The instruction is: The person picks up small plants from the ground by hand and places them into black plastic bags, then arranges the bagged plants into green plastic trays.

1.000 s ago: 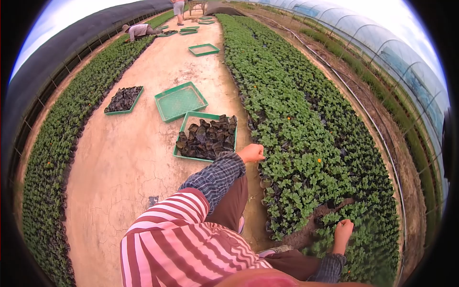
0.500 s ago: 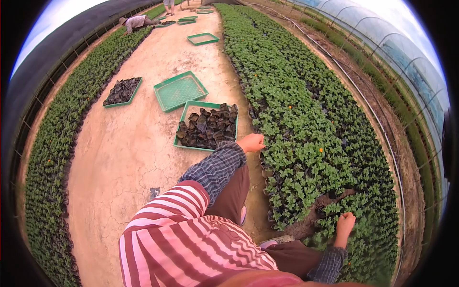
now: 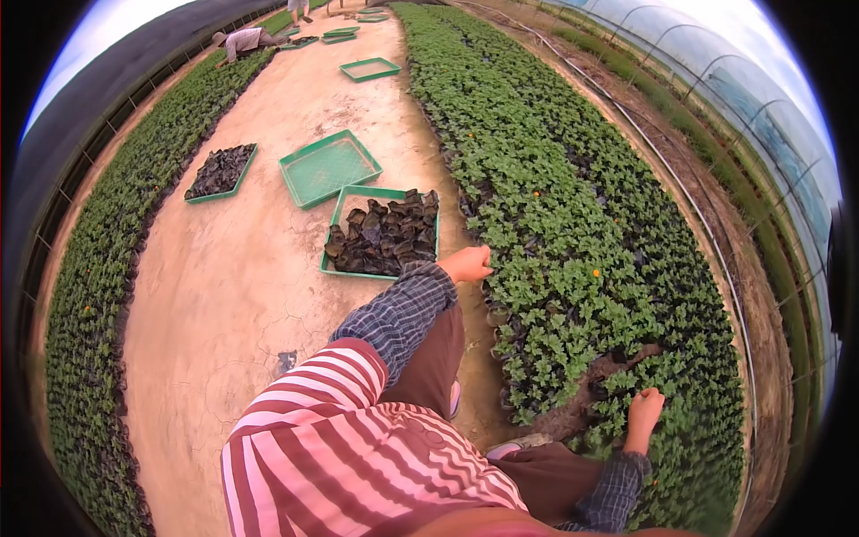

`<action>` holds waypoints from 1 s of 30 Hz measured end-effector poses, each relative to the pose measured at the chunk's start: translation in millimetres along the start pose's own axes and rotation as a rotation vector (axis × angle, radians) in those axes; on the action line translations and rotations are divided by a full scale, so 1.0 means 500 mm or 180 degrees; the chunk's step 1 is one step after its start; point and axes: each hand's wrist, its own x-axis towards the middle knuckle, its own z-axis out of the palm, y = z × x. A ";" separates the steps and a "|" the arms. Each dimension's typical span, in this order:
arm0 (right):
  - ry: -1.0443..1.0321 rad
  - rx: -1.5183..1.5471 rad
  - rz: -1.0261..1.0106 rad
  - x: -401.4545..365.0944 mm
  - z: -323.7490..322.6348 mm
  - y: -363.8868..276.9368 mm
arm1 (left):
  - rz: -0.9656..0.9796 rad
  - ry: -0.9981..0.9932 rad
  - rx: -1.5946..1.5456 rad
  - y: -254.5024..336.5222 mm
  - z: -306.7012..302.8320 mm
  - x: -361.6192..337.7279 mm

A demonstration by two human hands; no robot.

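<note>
My left hand (image 3: 467, 265) is closed at the left edge of the bed of leafy green seedlings (image 3: 546, 242), its fingertips against the outer plants. Whatever it pinches, if anything, is hidden. Just behind that hand, a green tray (image 3: 358, 191) holds dark, crumpled-looking pots (image 3: 385, 237). My right hand (image 3: 644, 412) is also closed, low over the seedlings beside a strip of bare soil (image 3: 573, 413). I cannot make out anything between its fingers. The seedlings stand packed together in dark pots, with a few orange flowers among them.
On the pale dirt path (image 3: 206, 304) lie a green mesh tray (image 3: 331, 170), a tray of dark pots (image 3: 222, 170) and another green tray (image 3: 369, 70). A second plant bed (image 3: 89, 358) runs along the left. Another person (image 3: 246, 41) bends over it far back.
The view has shifted slightly, so the trays and plants sit a little further left and up. Both hands stay closed in nearly the same places.
</note>
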 end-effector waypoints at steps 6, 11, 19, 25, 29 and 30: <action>0.0260 0.0194 0.0092 -0.001 0.009 0.010 | 0.0103 0.0138 0.0117 0.001 0.001 -0.008; 0.0278 0.0155 0.0032 0.000 0.013 0.020 | 0.0051 0.0002 0.0048 -0.007 -0.003 -0.011; 0.0043 -0.0088 0.0054 -0.014 -0.008 0.006 | -0.0065 -0.0203 0.0140 -0.018 -0.009 -0.012; 0.0083 -0.0088 0.0003 -0.008 0.005 0.024 | -0.0003 -0.0142 0.0197 -0.017 -0.006 -0.018; 0.0079 -0.0113 0.0137 -0.014 -0.003 0.011 | 0.0020 -0.0134 0.0289 -0.016 -0.013 -0.020; 0.0079 -0.0113 0.0137 -0.013 -0.001 0.014 | -0.0038 -0.0201 0.0275 -0.015 -0.015 -0.021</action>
